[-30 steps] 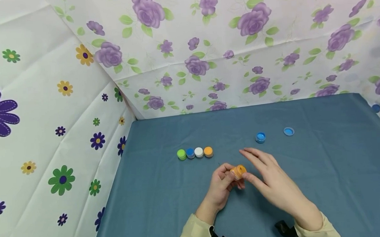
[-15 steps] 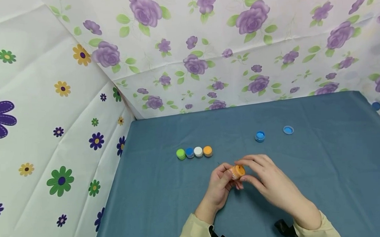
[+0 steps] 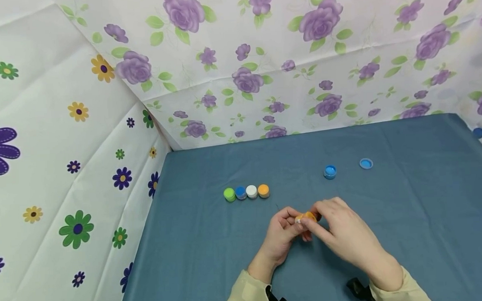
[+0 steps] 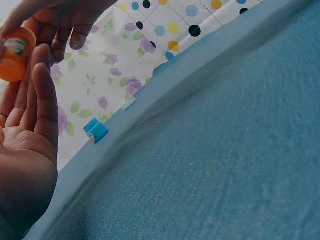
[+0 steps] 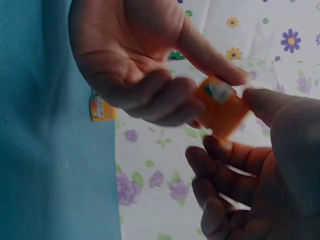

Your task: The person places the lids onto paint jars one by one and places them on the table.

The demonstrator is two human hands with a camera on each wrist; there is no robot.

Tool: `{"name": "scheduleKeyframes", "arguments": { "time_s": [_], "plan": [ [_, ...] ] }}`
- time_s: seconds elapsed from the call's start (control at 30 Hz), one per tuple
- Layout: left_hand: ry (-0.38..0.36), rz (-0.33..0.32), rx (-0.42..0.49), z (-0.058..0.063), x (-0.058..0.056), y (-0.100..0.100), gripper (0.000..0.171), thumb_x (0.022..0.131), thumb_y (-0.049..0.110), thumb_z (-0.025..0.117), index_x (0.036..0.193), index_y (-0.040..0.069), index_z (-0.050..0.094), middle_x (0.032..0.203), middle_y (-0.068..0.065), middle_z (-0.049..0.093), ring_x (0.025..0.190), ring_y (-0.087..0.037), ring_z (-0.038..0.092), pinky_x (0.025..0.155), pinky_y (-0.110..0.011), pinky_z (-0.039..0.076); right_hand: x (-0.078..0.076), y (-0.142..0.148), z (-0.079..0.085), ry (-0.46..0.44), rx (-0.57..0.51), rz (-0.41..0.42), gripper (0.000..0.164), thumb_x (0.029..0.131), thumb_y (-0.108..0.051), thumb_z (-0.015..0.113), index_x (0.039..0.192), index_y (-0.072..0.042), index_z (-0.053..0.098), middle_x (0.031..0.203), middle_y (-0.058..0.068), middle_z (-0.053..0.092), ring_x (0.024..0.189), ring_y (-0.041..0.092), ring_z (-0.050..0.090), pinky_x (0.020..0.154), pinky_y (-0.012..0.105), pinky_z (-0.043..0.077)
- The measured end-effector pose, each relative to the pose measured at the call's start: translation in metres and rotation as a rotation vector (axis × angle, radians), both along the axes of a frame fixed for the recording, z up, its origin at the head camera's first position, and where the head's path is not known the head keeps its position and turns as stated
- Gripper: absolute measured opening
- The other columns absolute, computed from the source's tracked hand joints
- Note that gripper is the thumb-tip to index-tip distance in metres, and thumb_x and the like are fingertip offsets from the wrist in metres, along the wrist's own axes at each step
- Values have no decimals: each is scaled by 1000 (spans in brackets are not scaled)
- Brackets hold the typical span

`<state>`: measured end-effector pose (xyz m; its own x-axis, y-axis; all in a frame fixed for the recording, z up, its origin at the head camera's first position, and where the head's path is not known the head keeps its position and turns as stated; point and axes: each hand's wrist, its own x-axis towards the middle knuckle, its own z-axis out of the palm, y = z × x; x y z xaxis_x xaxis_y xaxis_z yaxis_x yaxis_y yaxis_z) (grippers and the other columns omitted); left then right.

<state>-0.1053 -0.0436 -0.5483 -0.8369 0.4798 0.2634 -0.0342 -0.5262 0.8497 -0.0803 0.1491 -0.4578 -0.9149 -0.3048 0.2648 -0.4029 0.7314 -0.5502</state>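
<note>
A small orange paint pot (image 3: 306, 217) is held between both hands above the blue cloth. My left hand (image 3: 281, 237) grips its lower part, thumb on one side and curled fingers on the other. With thumb and fingertips, my right hand (image 3: 343, 231) pinches the pot's upper end. Seen from the right wrist, the pot (image 5: 221, 111) is tilted and slightly blurred, a pale label on its side, the left thumb and right thumb meeting near its edge. The left wrist view shows the orange pot (image 4: 15, 60) at the upper left, partly hidden by fingers.
Several capped pots stand in a row to the left: green (image 3: 229, 194), blue (image 3: 240, 193), white (image 3: 251, 191) and orange (image 3: 263, 191). An uncapped blue pot (image 3: 330, 172) and a blue lid (image 3: 366, 164) lie farther back. Floral sheets (image 3: 223, 102) border the cloth-covered table (image 3: 196, 249).
My right hand's raised fingers have come down and closed round the upper end of the orange pot, which has tilted. My left hand keeps its hold in nearly the same place.
</note>
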Motion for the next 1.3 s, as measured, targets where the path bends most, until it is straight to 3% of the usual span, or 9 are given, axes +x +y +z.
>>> {"name": "scheduleKeyframes", "arguments": {
  "time_s": [0.17,0.23,0.37,0.43,0.53,0.73,0.97,1.07,1.3],
  "plan": [
    [1,-30,1,1,1,3,24,103,32,75,116,15,65,99,4,77,78,-6,70,76,-25,59,3,0,1,-48,14,-51,46,110,-46,61,68,-30,51,63,-16,40,75,9,47,61,30,39],
    [-10,-27,-3,2,1,3,24,103,33,74,117,15,65,97,4,77,77,-6,71,75,-24,59,3,1,2,-92,-2,-72,45,112,-48,57,71,-29,56,63,-14,43,72,10,47,59,30,39],
    [-13,4,-13,2,1,2,26,105,37,71,117,15,66,92,4,76,76,-5,71,73,-24,59,2,7,4,-137,-42,-57,31,111,-49,56,115,-25,75,88,-12,64,87,13,59,69,36,51],
    [-9,20,-14,1,1,1,28,105,41,69,118,16,65,93,5,76,75,-5,70,73,-24,58,2,11,3,-113,-62,-7,37,109,-45,63,141,-25,67,113,-8,69,105,18,64,80,43,57],
    [4,40,-12,1,0,0,35,105,48,65,118,16,65,94,6,75,75,-5,69,72,-24,57,1,16,2,-30,-70,98,50,105,-31,73,152,-26,59,137,-4,65,126,24,62,94,49,57],
    [-6,45,-2,1,-1,-2,39,104,54,62,115,16,65,94,6,74,73,-4,69,70,-23,57,1,19,-2,104,-65,181,61,95,-14,83,151,-26,61,142,-5,63,127,21,61,93,43,59],
    [-5,37,7,0,-1,-3,37,105,52,62,113,16,64,93,5,72,73,-4,69,70,-22,57,-2,14,-3,171,-52,179,54,92,-9,85,142,-23,68,132,-7,67,120,18,62,89,41,58],
    [-12,37,12,0,-1,-2,37,104,53,64,111,17,64,92,5,72,73,-4,69,69,-22,57,-2,10,-4,145,-45,154,44,96,-12,82,138,-20,69,129,-6,67,117,19,62,89,42,57],
    [-42,41,30,1,-1,0,32,101,48,70,110,18,64,89,6,75,72,-5,70,69,-22,59,2,-1,-3,-42,-40,85,27,107,-25,68,133,-17,64,117,-9,64,106,15,55,83,40,51]
  ]
}}
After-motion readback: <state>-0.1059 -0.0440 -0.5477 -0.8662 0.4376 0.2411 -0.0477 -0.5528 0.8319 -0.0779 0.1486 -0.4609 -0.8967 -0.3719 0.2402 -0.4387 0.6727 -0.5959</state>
